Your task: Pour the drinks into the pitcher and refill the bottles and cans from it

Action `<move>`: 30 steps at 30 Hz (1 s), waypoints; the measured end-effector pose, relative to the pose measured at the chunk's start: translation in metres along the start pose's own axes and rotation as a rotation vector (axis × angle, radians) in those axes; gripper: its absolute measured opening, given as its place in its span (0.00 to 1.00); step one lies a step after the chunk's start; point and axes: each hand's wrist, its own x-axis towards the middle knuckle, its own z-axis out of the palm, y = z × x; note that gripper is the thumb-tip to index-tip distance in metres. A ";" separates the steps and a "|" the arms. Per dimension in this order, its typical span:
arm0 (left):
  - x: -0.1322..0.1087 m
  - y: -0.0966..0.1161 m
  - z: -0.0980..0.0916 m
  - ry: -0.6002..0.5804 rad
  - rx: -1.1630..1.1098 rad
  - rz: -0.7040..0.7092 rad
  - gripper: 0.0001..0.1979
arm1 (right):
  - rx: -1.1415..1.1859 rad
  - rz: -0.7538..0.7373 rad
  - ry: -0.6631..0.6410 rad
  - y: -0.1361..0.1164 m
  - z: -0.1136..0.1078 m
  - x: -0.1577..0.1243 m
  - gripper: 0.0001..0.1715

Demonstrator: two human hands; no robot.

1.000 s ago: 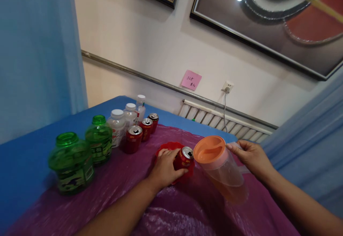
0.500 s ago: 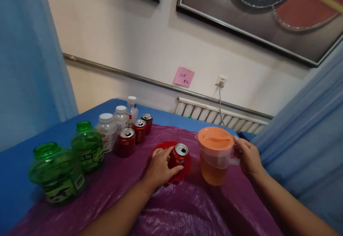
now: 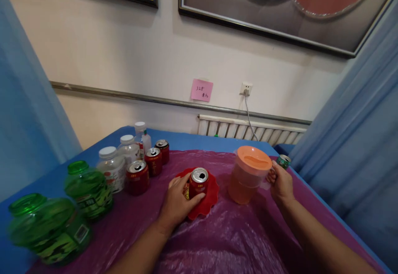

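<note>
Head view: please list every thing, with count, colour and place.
scalloped plastic plate: one, red, centre
red metal drink can: one, on plate
clear plastic pitcher: one, orange lid, right of plate
other red metal cans: three, left
green plastic jars: two, near left
white-capped clear bottles: three, beside cans
green metal can: one, far right
crinkled plastic sheet: one, purple, under plate
pink paper note: one, wall
left hand: around drink can
right hand: on pitcher handle

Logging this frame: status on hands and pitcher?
Left hand gripping can on red dish. Right hand holds pitcher, upright on sheet. Small can just behind right hand.
</note>
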 end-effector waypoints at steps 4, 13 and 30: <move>0.002 0.002 -0.002 0.006 0.011 0.006 0.33 | -0.024 0.001 0.070 0.002 -0.005 0.001 0.29; 0.003 0.008 -0.006 0.024 -0.045 0.013 0.35 | -0.189 -0.412 0.286 -0.024 -0.006 -0.074 0.23; -0.006 -0.001 0.003 -0.158 -0.053 0.415 0.41 | -0.300 -0.024 -0.497 -0.047 0.095 -0.136 0.42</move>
